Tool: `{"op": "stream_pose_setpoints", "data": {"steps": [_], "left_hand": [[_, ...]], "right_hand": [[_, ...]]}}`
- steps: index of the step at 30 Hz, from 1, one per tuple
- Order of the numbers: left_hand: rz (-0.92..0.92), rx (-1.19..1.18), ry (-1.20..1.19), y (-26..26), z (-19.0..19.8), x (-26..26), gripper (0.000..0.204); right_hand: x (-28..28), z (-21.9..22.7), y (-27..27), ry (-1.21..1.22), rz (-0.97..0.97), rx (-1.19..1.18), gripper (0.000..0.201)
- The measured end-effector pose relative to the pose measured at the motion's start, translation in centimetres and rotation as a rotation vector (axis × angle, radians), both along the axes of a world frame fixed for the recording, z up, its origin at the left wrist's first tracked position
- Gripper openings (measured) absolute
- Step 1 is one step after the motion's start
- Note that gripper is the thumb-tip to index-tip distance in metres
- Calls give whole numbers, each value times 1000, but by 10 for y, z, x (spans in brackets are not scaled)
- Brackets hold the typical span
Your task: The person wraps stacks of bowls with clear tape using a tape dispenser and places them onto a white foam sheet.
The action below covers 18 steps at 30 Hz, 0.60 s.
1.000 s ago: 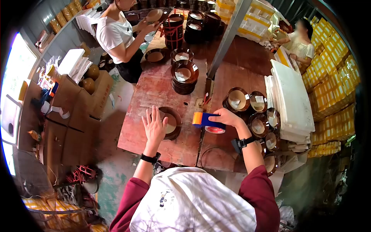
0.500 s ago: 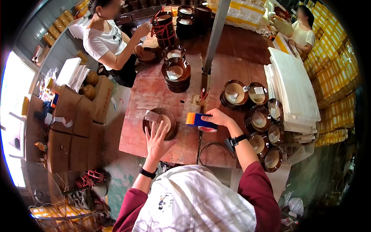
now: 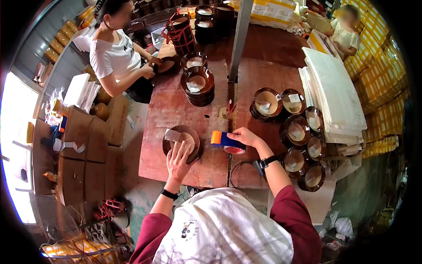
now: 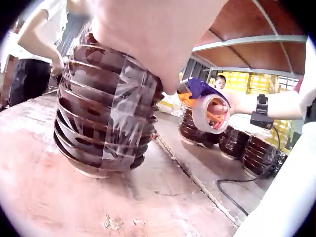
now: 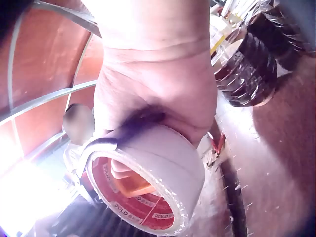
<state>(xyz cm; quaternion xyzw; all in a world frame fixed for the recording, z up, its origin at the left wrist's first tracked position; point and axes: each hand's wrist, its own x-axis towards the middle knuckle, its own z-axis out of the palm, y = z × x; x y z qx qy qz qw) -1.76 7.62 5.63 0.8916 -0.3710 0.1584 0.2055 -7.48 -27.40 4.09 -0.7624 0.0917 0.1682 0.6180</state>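
Note:
A stack of dark brown bowls [image 3: 192, 132] stands near the table's front edge, a white label at its top. My left hand [image 3: 178, 160] rests on that stack with straight, spread fingers. In the left wrist view clear tape [image 4: 129, 111] runs down the side of the stacked bowls. My right hand [image 3: 247, 137] grips a blue and orange tape dispenser [image 3: 226, 140] just right of the stack, apart from it. The right wrist view shows the dispenser's large tape roll [image 5: 168, 163] with its red core, below the palm.
Other bowl stacks stand behind [image 3: 198, 86] and to the right [image 3: 265, 104]. A metal post [image 3: 239, 42] rises at the table's middle. White foam sheets [image 3: 336, 97] lie at the right. One person [image 3: 115, 57] works at the back left, another [image 3: 346, 33] at the back right.
My left hand has come down onto the bowls, where a label now shows on top. The right hand still holds the dispenser, slightly lower. The person at left has lowered their hands to a bowl.

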Motion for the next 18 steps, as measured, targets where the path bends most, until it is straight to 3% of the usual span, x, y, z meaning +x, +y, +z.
{"op": "stream_pose_setpoints", "data": {"steps": [4,6,9,13,14,17,18], "left_hand": [[-3,69,-66,-3,12,18,61],[-12,38,-40,-7,16,34,59],[-26,55,30,-12,29,66,55],[-36,51,98,-18,32,112,53],[-43,40,104,-21,35,123,52],[-24,98,453,-32,61,155,51],[-8,104,452,-31,48,173,49]], "right_hand": [[1,-8,12,37,-84,48,53],[5,-18,12,42,-114,1,56],[19,-31,22,31,-245,114,63],[43,-23,35,172,-320,402,52],[52,-30,45,159,-418,529,46],[83,-80,47,115,-405,776,43],[87,-56,56,109,-460,826,38]]}}
